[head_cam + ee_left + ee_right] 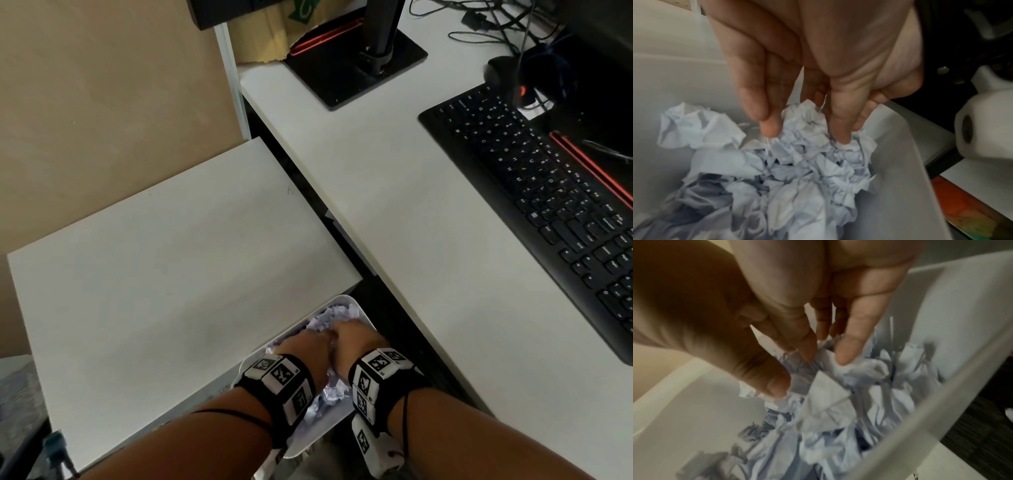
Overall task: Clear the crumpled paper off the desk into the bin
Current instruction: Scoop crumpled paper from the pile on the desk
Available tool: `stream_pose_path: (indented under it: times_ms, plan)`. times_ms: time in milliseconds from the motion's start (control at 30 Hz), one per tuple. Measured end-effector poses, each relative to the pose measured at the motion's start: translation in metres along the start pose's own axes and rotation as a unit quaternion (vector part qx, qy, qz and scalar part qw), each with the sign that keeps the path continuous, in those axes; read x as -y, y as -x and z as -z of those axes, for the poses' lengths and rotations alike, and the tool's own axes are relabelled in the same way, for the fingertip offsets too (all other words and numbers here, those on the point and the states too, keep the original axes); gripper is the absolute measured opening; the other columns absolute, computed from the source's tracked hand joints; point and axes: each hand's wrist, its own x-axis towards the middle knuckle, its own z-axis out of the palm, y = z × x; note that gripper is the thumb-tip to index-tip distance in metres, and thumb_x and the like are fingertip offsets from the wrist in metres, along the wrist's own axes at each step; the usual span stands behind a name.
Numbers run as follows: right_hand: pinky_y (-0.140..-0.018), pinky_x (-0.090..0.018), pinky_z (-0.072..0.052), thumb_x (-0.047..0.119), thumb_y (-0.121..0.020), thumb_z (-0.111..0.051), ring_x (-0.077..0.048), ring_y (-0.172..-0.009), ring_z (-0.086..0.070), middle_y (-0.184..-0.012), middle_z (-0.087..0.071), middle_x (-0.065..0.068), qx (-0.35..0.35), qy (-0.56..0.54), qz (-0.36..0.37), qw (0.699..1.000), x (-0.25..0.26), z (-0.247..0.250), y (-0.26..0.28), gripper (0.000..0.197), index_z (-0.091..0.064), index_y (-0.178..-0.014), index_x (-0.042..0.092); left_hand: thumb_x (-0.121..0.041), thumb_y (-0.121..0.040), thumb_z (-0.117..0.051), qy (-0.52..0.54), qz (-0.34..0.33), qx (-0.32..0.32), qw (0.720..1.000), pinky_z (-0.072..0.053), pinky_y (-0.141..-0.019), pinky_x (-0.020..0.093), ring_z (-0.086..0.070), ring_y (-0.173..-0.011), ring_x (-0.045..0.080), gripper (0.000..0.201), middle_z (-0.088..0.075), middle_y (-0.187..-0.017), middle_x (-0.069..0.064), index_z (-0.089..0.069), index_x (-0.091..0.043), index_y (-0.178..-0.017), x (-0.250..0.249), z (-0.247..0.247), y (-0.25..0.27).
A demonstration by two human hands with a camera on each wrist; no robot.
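Note:
A white bin stands on the floor below the desk edge, holding several balls of crumpled white paper. Both my hands reach down into it side by side. In the left wrist view, my left hand has straight fingers whose tips press on the paper pile inside the bin wall. In the right wrist view, my right hand has its fingers and thumb spread and nearly straight, tips touching the paper near the bin wall. Neither hand grips anything.
The white desk carries a black keyboard, a monitor stand base, a dark mouse and cables at the back right. A white low cabinet top lies left of the bin. Dark floor surrounds the bin.

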Motion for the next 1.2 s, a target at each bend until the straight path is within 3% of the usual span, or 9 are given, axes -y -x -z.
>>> stream_pose_path:
  times_ms: [133,200,367,467,567,733,900,1067,1200]
  plan:
    - [-0.095,-0.036,-0.043,0.038,-0.089,-0.050,-0.026,-0.125,-0.036,-0.141,-0.036,0.001,-0.059,0.041,0.014,0.997,-0.007,0.009,0.014,0.044,-0.044,-0.132,0.027,-0.025,-0.087,-0.056,-0.071,-0.011,-0.024,0.997,-0.049,-0.094,0.048,-0.038,-0.129,0.029,0.069,-0.031,-0.141,0.008,-0.020,-0.011,-0.143,-0.001,0.003,0.006]
    - [-0.094,-0.035,-0.044,0.041,-0.083,-0.056,-0.027,-0.124,-0.031,-0.144,-0.027,0.004,-0.083,0.016,0.035,0.996,-0.009,0.003,0.015,0.056,-0.036,-0.135,0.035,-0.025,-0.087,-0.057,-0.053,0.018,-0.014,0.998,-0.048,-0.096,0.043,-0.042,-0.127,0.028,0.065,-0.036,-0.139,0.007,-0.024,-0.011,-0.142,0.000,0.007,0.009]
    - [-0.105,-0.054,-0.034,0.049,-0.069,-0.073,-0.042,-0.139,-0.013,-0.155,0.007,-0.001,-0.002,0.056,0.052,0.997,-0.001,-0.016,0.005,0.104,0.002,-0.142,0.045,-0.022,-0.090,-0.054,-0.063,0.020,0.046,0.997,-0.042,-0.098,0.034,-0.052,-0.122,0.026,0.038,-0.056,-0.129,0.008,-0.052,-0.009,-0.126,0.004,0.005,0.005]
    - [-0.108,-0.056,-0.032,0.038,-0.072,-0.074,-0.047,-0.140,-0.013,-0.154,0.019,-0.008,0.029,0.056,0.023,0.998,-0.003,-0.030,-0.010,0.109,0.010,-0.142,0.047,-0.019,-0.093,-0.050,-0.053,0.020,0.070,0.996,-0.040,-0.102,0.035,-0.051,-0.124,0.027,0.033,-0.055,-0.131,0.009,-0.054,-0.011,-0.125,0.008,-0.002,-0.002]
    - [-0.106,-0.055,-0.035,0.029,-0.082,-0.065,-0.046,-0.138,-0.021,-0.153,0.009,-0.010,0.037,0.040,-0.017,0.998,-0.011,-0.037,-0.028,0.092,0.002,-0.143,0.046,-0.020,-0.095,-0.045,-0.016,0.022,0.074,0.997,-0.040,-0.103,0.037,-0.050,-0.125,0.027,0.038,-0.051,-0.136,0.010,-0.046,-0.013,-0.132,0.012,-0.006,-0.010]
    - [-0.109,-0.051,-0.032,0.046,-0.065,-0.071,-0.040,-0.139,-0.023,-0.154,-0.007,-0.011,0.062,0.036,-0.019,0.997,-0.002,-0.040,-0.064,0.102,0.003,-0.135,0.048,-0.031,-0.090,-0.047,0.039,0.011,0.030,0.999,-0.036,-0.109,0.039,-0.041,-0.133,0.023,0.057,-0.039,-0.146,0.002,-0.027,-0.024,-0.142,0.025,-0.009,-0.024]
    - [-0.113,-0.049,-0.027,0.055,-0.079,-0.056,-0.033,-0.144,-0.017,-0.158,-0.009,-0.010,0.079,-0.046,-0.042,0.995,-0.007,-0.049,-0.090,0.090,-0.003,-0.148,0.035,-0.041,-0.086,-0.049,0.061,0.024,0.041,0.997,-0.040,-0.106,0.039,-0.045,-0.129,0.026,0.061,-0.041,-0.144,0.007,-0.029,-0.021,-0.140,0.021,-0.007,-0.033]
    - [-0.117,-0.039,-0.015,0.035,-0.095,-0.051,-0.035,-0.144,-0.012,-0.157,-0.003,-0.015,0.093,-0.055,-0.090,0.990,-0.003,-0.016,-0.046,0.081,0.005,-0.150,0.015,-0.033,-0.091,-0.050,0.025,-0.006,0.061,0.998,-0.031,-0.112,0.036,-0.031,-0.139,0.026,0.070,-0.021,-0.154,0.006,-0.012,-0.022,-0.148,0.025,-0.007,-0.032]
    - [-0.117,-0.038,-0.022,0.047,-0.079,-0.069,-0.027,-0.145,-0.014,-0.158,-0.006,-0.005,0.089,-0.034,-0.031,0.995,-0.008,-0.018,-0.048,0.104,0.005,-0.149,0.027,-0.034,-0.090,-0.052,0.043,0.005,0.071,0.997,-0.025,-0.114,0.033,-0.025,-0.141,0.027,0.069,-0.017,-0.156,0.007,-0.016,-0.022,-0.148,0.024,-0.003,-0.029]
